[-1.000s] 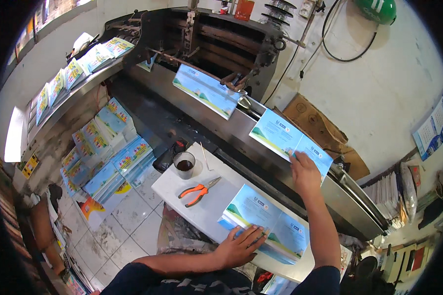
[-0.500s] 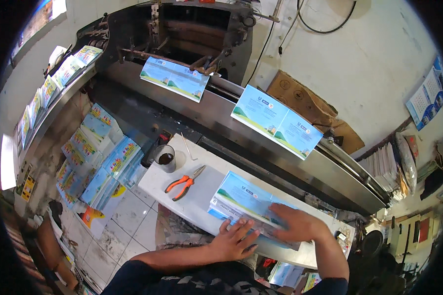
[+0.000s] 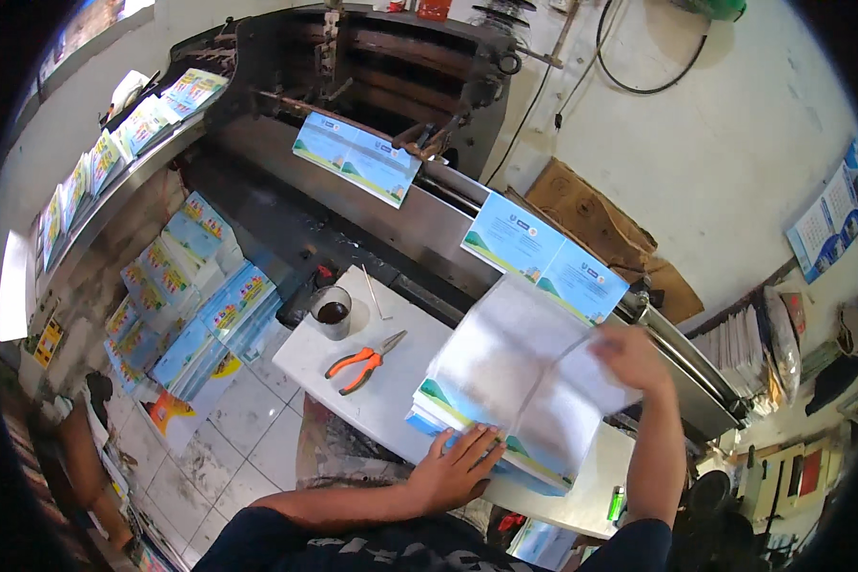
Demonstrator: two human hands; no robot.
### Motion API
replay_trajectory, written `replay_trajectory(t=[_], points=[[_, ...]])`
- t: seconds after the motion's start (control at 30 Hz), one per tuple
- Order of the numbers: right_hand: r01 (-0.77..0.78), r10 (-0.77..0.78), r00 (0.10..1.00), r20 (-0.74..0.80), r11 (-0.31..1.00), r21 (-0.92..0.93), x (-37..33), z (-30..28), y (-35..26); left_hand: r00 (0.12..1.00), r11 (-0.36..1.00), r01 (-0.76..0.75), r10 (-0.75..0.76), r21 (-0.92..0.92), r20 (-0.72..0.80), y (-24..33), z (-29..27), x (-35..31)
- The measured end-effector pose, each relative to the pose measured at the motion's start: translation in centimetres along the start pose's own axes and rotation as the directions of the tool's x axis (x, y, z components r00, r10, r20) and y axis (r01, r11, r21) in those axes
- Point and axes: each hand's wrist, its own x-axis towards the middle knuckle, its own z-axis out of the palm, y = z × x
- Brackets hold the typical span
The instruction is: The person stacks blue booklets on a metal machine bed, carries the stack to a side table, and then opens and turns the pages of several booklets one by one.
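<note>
A stack of blue-and-green printed sheets point(image 3: 434, 393) lies on the white bench top near my body. Above the stack, a large sheet of paper point(image 3: 505, 353) stands lifted and bowed, its pale, unprinted side showing and its outline partly blurred. At that sheet's right side is my right hand point(image 3: 629, 358), its fingers closed on the edge. My left hand point(image 3: 455, 465) rests on the near edge of the stack with fingers stretched out flat. Orange-handled pliers point(image 3: 364, 364) and a glass with dark liquid point(image 3: 332, 313) stand left of the stack, apart from both hands.
The white bench point(image 3: 391, 419) also carries a thin metal rod point(image 3: 377, 292) and a green lighter point(image 3: 617, 502). Behind it runs a metal machine rail point(image 3: 439, 224) bearing two printed sheets point(image 3: 543, 255). Several printed stacks point(image 3: 186, 324) sit on the floor at left, others on a shelf point(image 3: 129, 167).
My right hand has moved up and right, raising a sheet whose pale side now faces up. My left hand stays by the stack's near edge. The whole view has shifted slightly.
</note>
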Motion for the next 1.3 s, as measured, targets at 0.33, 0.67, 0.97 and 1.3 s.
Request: replay_trajectory(t=[0.33, 0.67, 0.97, 1.3], points=[[-0.067, -0.397, 0.590, -0.703, 0.844, -0.533, 8.5, -1.6, -3.0, 1.000, 0.999, -0.010, 0.011, 0.036, -0.014, 0.0, 0.0, 0.1], [0.099, -0.141, 0.974, -0.174, 0.968, -0.230, 3.6, 8.8, -3.4, 0.997, 0.999, 0.032, -0.031, 0.004, -0.075, -0.6, 0.6, -0.7], [-0.297, 0.509, 0.808, -0.296, 0.787, 0.541, -10.9, 10.6, 8.4, 0.815, 0.970, -0.134, -0.008, -0.202, -0.580, -9.8, -10.1, -4.9], [-0.661, 0.693, 0.436, -0.574, 0.680, 0.318, -21.4, 24.5, 14.3, 0.543, 0.673, 0.702, -0.719, -0.235, -0.435, -47.7, -5.8, -3.9]])
